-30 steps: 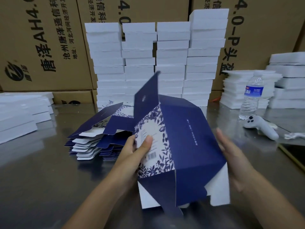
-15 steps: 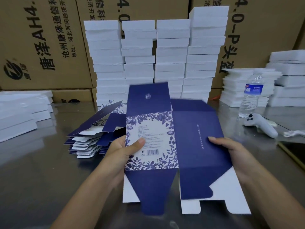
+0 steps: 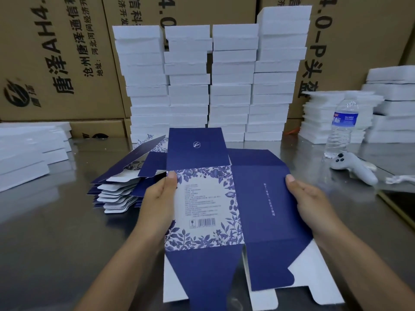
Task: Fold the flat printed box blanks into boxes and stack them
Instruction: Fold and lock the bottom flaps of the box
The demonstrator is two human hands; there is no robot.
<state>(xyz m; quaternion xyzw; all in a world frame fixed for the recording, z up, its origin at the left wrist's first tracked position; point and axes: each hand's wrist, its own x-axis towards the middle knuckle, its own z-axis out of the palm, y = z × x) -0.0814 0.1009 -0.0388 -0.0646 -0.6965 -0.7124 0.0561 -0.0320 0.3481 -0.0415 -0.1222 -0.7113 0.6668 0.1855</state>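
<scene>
I hold one navy box blank (image 3: 253, 198) with a white floral label panel between both hands, just above the metal table. My left hand (image 3: 159, 198) grips its left edge, thumb on the floral panel. My right hand (image 3: 310, 203) grips the right edge of the plain navy panel. The top flap stands up at the far side; the bottom flaps and white undersides hang toward me. A loose pile of flat navy blanks (image 3: 121, 189) lies on the table to the left, behind my left hand.
Tall stacks of white boxes (image 3: 211, 81) stand at the back against brown cartons (image 3: 56, 59). More white stacks sit at the left (image 3: 29, 153) and right (image 3: 390, 108). A water bottle (image 3: 341, 129) and a grey controller (image 3: 354, 167) lie at the right.
The blank was tilted and half opened a second ago; it has swung round to face me squarely, spread wide. My left thumb has slid up the left edge and my right hand has moved outward.
</scene>
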